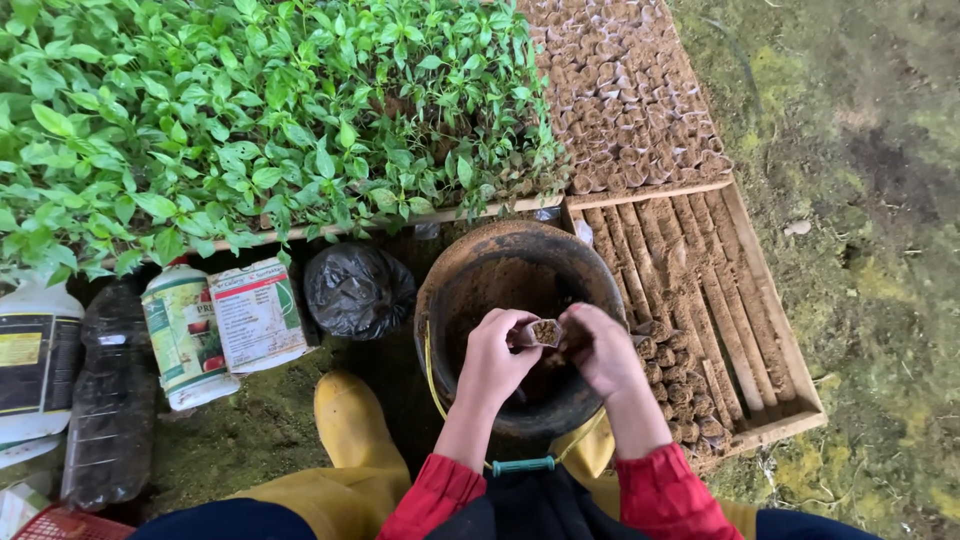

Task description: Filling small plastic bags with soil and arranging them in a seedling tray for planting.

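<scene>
- Both hands, left hand and right hand, pinch a small soil-filled pot between fingertips, over the bucket.
- Filled pots sit at three o'clock in the wooden tray.
- Seedlings stand at eleven o'clock.

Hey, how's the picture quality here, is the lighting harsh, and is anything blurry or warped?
Head view: soft, even daylight, no hard shadows or glare; the left hand, right hand and the small soil-filled pot between them look sharp; the bucket interior is dim; the wooden tray edges splay outward, suggesting wide-angle distortion.
</scene>
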